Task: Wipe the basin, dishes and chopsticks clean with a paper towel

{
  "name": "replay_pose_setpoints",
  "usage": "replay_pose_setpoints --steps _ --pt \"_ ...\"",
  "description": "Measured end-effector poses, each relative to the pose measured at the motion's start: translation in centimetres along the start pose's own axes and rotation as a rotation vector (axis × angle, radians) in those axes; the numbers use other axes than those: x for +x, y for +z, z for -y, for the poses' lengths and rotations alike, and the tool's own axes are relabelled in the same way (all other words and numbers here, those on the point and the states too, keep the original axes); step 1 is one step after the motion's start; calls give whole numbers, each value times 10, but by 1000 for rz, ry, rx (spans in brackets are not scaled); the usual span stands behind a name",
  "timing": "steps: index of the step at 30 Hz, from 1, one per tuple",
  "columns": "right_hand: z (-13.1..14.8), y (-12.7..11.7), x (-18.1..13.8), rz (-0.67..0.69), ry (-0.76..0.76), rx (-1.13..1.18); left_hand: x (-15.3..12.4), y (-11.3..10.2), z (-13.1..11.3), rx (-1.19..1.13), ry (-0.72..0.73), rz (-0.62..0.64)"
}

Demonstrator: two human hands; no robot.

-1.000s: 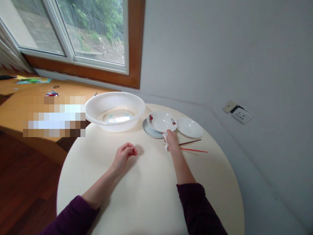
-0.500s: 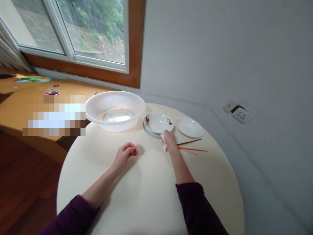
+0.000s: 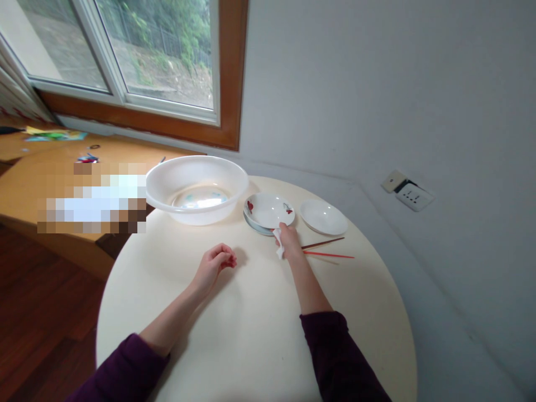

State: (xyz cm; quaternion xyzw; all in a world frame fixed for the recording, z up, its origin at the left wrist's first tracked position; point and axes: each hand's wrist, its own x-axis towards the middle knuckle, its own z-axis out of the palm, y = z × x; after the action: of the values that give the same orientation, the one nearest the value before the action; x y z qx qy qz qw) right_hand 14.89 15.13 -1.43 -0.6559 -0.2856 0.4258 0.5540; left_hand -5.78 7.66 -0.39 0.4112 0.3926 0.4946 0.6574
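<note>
My right hand pinches the near rim of a white plate with red flower marks, with a scrap of white tissue also caught in the fingers. That plate rests on a pale blue-grey plate beneath it. My left hand lies on the round cream table with its fingers curled in; I cannot tell whether anything is inside them. A large white plastic basin stands just left of the plates.
A plain white plate sits right of the stack. Two red-brown chopsticks lie beside my right wrist. A wooden desk with small items stands left under the window. A wall socket is at the right.
My right hand has carried the flowered plate leftward and down from a raised position onto the blue-grey plate. My left hand has stayed where it was.
</note>
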Motion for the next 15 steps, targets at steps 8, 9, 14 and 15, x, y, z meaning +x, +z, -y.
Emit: replay_pose_setpoints --steps 8,9,14,15 --pt "1 0 -3 24 19 30 -1 0 0 5 -10 20" --pt "1 -1 -3 26 21 32 -1 0 0 7 -11 23" --pt "5 -1 -8 37 37 44 -2 2 -1 6 -19 45" --pt "5 -1 -9 40 41 47 -2 2 -1 6 -21 48"
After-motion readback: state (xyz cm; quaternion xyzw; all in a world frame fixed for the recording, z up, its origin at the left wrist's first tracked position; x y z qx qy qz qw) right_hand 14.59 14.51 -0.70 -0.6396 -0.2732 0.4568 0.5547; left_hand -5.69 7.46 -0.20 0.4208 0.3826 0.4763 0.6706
